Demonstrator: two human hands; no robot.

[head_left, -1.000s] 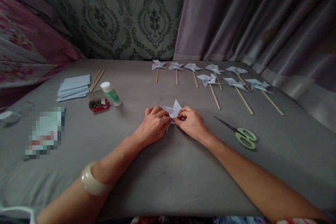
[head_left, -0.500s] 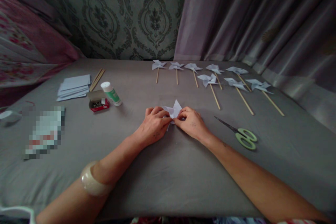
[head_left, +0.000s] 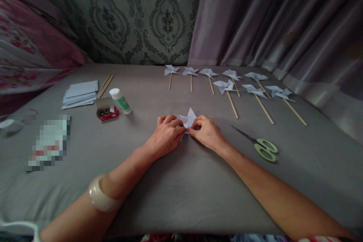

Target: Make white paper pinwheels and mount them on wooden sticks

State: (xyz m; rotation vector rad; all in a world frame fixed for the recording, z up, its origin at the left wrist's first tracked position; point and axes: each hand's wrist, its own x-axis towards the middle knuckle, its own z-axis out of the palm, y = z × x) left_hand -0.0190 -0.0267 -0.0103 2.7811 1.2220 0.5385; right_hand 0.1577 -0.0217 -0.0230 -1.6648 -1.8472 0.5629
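Paper (head_left: 190, 120) stays left of scissors (head_left: 255, 141), pinched by nearly closed fingers of left hand (head_left: 167, 136) and right hand (head_left: 209, 133), without visible change, so its folds seem not yet secured.

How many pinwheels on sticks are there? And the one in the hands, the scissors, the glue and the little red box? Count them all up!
Pinwheels on sticks: 8
Paper pinwheel between the left hand and right hand: 1
Scissors: 1
Glue stick: 1
Red box: 1
Total: 12
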